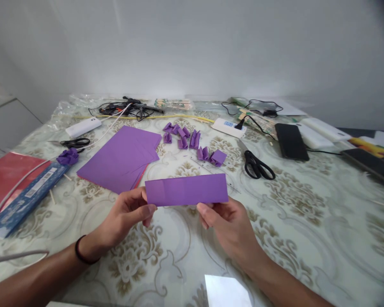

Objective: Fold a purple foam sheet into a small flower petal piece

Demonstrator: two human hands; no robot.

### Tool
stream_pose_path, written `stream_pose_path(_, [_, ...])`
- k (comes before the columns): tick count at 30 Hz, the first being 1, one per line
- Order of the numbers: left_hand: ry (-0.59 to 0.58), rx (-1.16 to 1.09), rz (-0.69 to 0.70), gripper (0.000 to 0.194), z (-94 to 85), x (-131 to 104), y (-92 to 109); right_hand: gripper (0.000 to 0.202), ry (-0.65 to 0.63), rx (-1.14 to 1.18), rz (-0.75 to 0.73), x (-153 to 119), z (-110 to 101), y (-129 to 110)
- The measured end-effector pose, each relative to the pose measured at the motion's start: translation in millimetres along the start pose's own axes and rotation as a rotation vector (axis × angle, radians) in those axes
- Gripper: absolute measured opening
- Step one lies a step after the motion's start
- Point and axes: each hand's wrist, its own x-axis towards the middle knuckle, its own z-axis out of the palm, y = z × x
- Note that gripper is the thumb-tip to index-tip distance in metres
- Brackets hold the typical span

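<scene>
A purple paper strip (186, 190) with faint crease lines is held up lengthwise above the table. My left hand (129, 209) pinches its left end, thumb in front and fingers behind. At the lower right part of the strip, my right hand (227, 219) grips the bottom edge the same way. Beyond the strip lie several small folded purple paper pieces (183, 142). A stack of purple paper sheets (118, 155), with a red edge showing underneath, rests to the left of them.
Black-handled scissors (257, 165) lie on the right, another pair (75, 142) on the left. Behind are a white power strip (228, 127), tangled black cables (131, 108) and a white power bank (83, 127). A phone (291, 141) lies at right; crumpled purple paper (68, 156) sits on a blue package (28, 198).
</scene>
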Motion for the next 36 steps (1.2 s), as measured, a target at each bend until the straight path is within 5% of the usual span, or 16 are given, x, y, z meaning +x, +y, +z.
stream_pose_path(7, [-0.155,0.11,-0.073,0.03,13.5,-4,21,0.04,-0.099,-0.02,0.054,-4,11,-6])
stream_pose_path(15, [-0.218,0.181,-0.095,0.02,13.9,-6,19,0.041,-0.157,-0.038,0.088,-5,18,-13])
stream_pose_path(24, [-0.161,0.155,-0.146,0.022,14.2,-2,22,0.038,0.002,0.031,0.068,4,0,-1])
stream_pose_path(36, [-0.138,0.136,-0.09,0.026,6.6,-2,13,0.029,0.121,0.126,-0.035,15,-4,-28])
